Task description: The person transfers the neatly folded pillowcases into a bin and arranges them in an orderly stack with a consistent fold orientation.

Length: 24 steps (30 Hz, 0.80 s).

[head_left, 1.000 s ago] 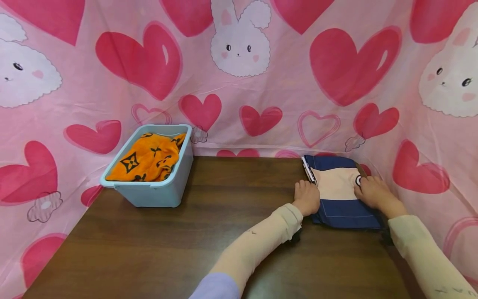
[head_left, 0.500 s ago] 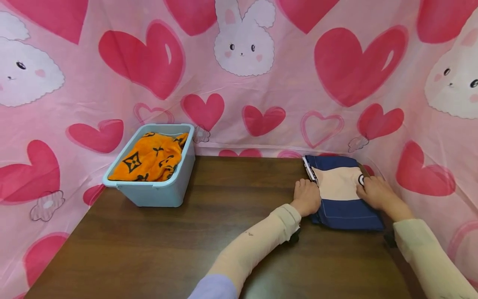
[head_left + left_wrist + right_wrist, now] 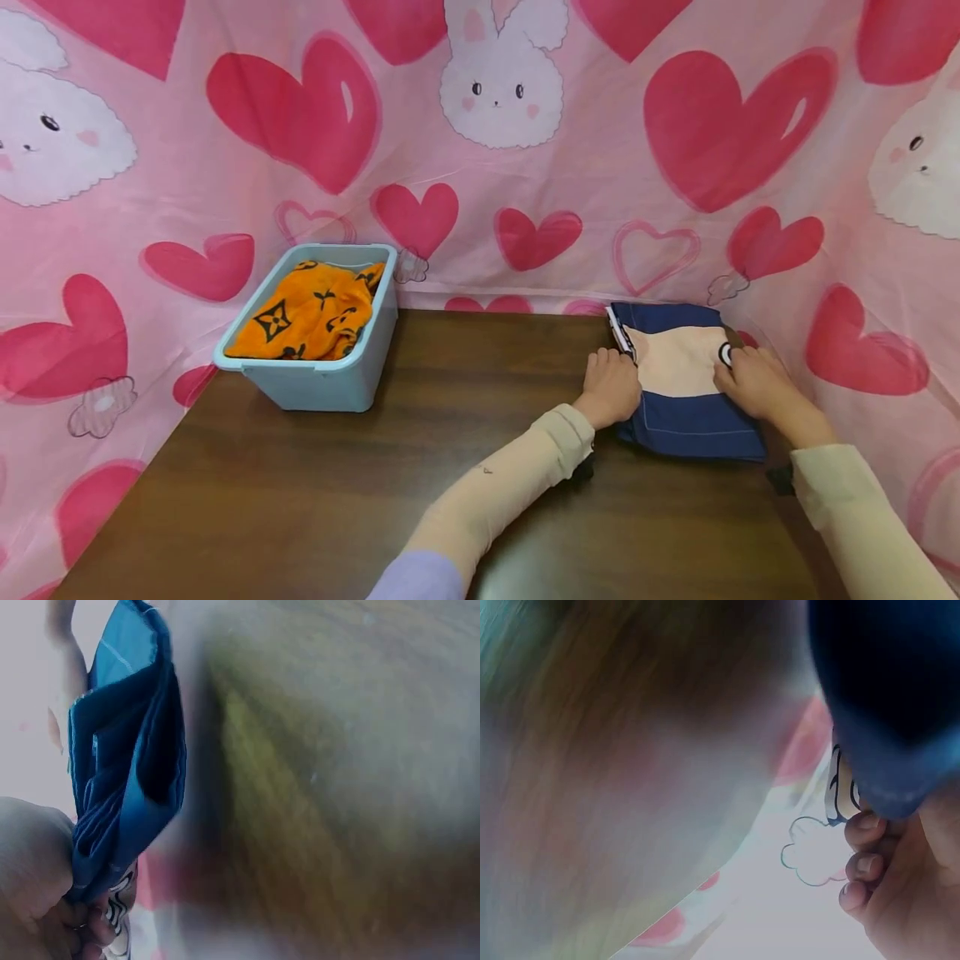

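A folded navy garment (image 3: pixel 686 421) with a beige middle band lies at the right of the table, its layers stacked in a flat bundle. My left hand (image 3: pixel 611 387) grips its left edge, close to a white and black patterned strip (image 3: pixel 620 332). On the opposite side, my right hand (image 3: pixel 761 385) pinches the right edge beside a round black-and-white mark (image 3: pixel 725 355). In the left wrist view, the folded layers (image 3: pixel 124 772) hang over the left fingers (image 3: pixel 97 926). Curled right fingers (image 3: pixel 866 862) show under the cloth in the right wrist view.
A light blue bin (image 3: pixel 322 387) holding an orange cloth (image 3: pixel 307 312) with black motifs stands at the back left of the brown wooden table (image 3: pixel 480 400). Pink curtains (image 3: pixel 525 183) printed with hearts and rabbits enclose the back and sides.
Both hands keep their hold on the garment. The left hand and the bundle have shifted slightly leftward against the backdrop, and the head view has moved a little.
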Available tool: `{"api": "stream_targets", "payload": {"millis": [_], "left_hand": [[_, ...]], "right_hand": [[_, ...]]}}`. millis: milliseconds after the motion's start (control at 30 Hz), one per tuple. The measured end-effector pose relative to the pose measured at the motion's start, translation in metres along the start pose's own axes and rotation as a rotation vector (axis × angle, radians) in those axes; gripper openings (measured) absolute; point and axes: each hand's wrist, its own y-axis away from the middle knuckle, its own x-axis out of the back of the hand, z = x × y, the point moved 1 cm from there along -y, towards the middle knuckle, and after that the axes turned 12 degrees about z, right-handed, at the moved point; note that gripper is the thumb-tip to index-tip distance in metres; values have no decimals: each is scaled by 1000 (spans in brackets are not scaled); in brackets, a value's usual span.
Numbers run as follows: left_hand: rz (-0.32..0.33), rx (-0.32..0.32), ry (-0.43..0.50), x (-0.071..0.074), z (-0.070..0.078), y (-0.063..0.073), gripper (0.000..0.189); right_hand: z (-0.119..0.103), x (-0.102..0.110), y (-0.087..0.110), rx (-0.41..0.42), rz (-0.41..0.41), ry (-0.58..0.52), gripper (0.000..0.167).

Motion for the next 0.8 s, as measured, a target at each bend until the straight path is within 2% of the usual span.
{"api": "stream_targets", "payload": {"millis": [100, 233, 367, 533, 800], "left_hand": [[3, 19, 11, 5, -8, 1, 29], [16, 36, 17, 13, -16, 2, 30], [27, 29, 26, 19, -21, 3, 30], [33, 38, 37, 26, -26, 5, 31], [77, 37, 45, 33, -33, 8, 31]], "right_hand": [[-6, 1, -1, 11, 19, -20, 33], [-14, 3, -1, -14, 30, -43, 32], [-21, 5, -1, -30, 37, -57, 31], [-28, 7, -2, -18, 73, -64, 31], [-34, 9, -6, 11, 132, -55, 30]]}}
